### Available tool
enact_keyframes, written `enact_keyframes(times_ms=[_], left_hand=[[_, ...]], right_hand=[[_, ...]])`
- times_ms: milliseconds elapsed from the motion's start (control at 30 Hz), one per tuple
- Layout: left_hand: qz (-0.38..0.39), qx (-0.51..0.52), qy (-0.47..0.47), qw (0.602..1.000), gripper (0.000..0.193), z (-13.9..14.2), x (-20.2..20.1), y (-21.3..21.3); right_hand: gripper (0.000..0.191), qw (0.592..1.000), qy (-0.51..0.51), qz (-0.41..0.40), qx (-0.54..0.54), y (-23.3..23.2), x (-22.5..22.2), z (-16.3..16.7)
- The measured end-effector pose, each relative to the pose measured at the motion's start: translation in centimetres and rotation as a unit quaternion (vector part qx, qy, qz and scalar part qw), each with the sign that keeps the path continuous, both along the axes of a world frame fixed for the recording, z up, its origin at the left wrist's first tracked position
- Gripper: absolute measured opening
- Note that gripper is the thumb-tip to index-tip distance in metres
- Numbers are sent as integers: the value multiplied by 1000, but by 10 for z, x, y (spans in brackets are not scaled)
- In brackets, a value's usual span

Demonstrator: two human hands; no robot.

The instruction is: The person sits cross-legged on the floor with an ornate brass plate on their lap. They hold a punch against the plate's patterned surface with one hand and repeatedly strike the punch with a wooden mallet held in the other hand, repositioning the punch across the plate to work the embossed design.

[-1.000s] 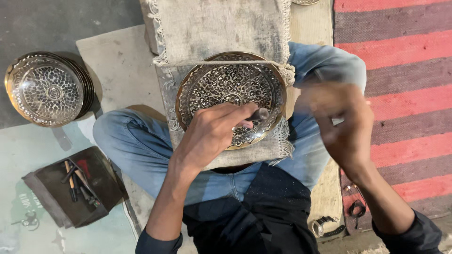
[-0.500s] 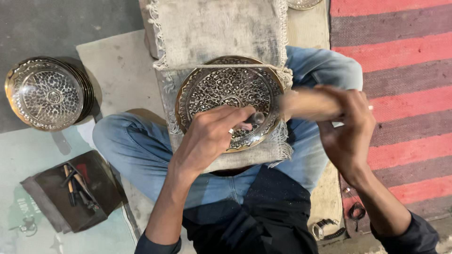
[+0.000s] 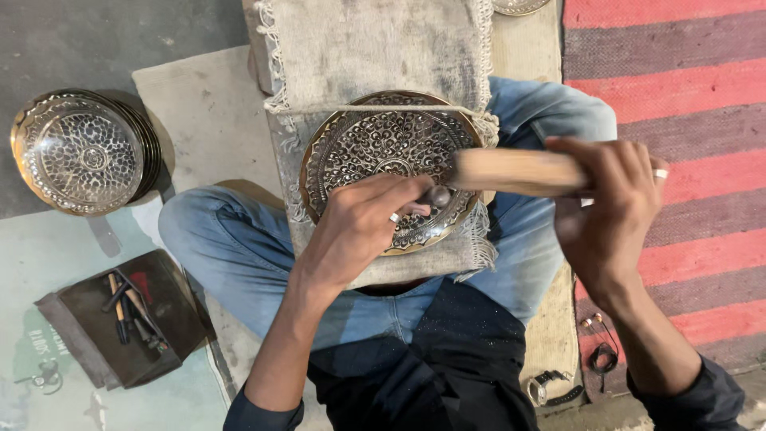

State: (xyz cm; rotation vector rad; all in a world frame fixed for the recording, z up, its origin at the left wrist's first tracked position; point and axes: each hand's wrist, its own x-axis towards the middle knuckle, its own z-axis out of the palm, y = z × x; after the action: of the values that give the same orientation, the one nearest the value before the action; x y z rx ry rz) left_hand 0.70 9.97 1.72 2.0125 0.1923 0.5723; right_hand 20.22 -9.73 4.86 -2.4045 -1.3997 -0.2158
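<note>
An engraved round brass plate [image 3: 375, 144] lies on a burlap-covered block [image 3: 375, 48] over my crossed legs in blue jeans. My left hand [image 3: 363, 227] rests on the plate's near right part, fingers closed on a small metal punch [image 3: 437, 195] held against the surface. My right hand [image 3: 610, 211] grips a wooden mallet [image 3: 511, 172], whose blurred head hangs just above the punch at the plate's right edge. Each hand wears a ring.
A stack of similar engraved plates [image 3: 84, 152] sits on the floor at the left. A dark open box of small tools [image 3: 128, 315] lies at lower left. A red and brown striped rug [image 3: 678, 88] covers the right side, with small cables and a watch near my right knee.
My right hand has swung the mallet from a raised blurred position down and leftward toward the punch. My left hand has stayed in place on the plate.
</note>
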Motion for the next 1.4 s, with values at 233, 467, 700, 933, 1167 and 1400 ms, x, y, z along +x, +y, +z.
enact_keyframes(times_ms=[233,467,700,933,1167,1400], left_hand=[[22,21,7,1000,42,0,1,-1],[32,59,10,998,46,-7,2,-2],[31,18,26,999,42,-5,1,-4],[40,41,4,998,39,-4,3,-5],[44,36,9,998,43,-2,0,-3],[41,27,0,999,41,2,2,-3]], right_hand=[[50,894,417,-40,159,-7,14,2],[50,890,392,-20,232,10,4,13],[39,941,314,-83,97,12,6,22],[39,963,246,9,105,9,16,13],[34,983,157,64,71,15,14,11],[45,995,68,63,29,22,6,18]])
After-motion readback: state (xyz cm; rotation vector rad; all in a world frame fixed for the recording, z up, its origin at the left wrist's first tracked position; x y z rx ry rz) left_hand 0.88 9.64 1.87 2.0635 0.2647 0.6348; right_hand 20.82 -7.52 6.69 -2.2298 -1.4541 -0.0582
